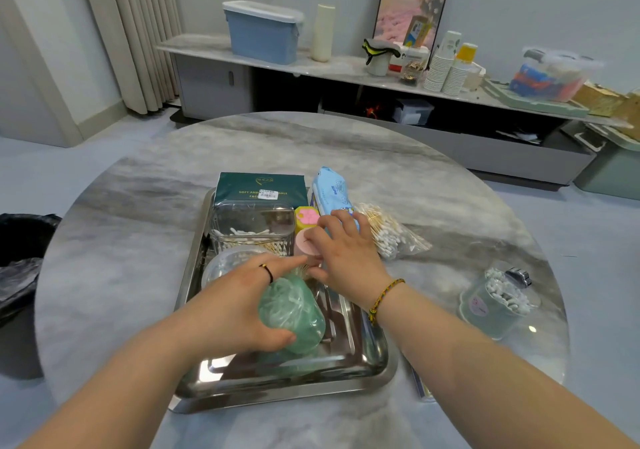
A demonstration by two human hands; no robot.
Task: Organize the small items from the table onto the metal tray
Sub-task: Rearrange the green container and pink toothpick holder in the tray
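A rectangular polished metal tray (356, 376) sits on the round grey marble-patterned table (138, 240), its long side running away from the viewer. At the tray's far left stands a dark green pack of facial tissues (260, 185), and directly in front of it a clear plastic box holding cotton swabs (252, 228); nearer still lies a round transparent lid or dish (228, 261). The left hand (239, 304), with a thin black ring on one finger, is wrapped around a translucent green plastic bag of pale contents (292, 310) over the tray's middle, thumb beneath and fingers above. The right hand (346, 251), wearing a braided cord bracelet, hovers with fingers loosely spread, their tips touching a small pink round container (304, 244); whether it grips cannot be told. Behind it are a yellow box with a pink top (306, 218) and a light blue pack of wet wipes (330, 192). Off the tray, to the right, lie a clear bag of wooden cotton swabs (391, 237) and, further right, a pale green cylindrical swab jar (495, 304).
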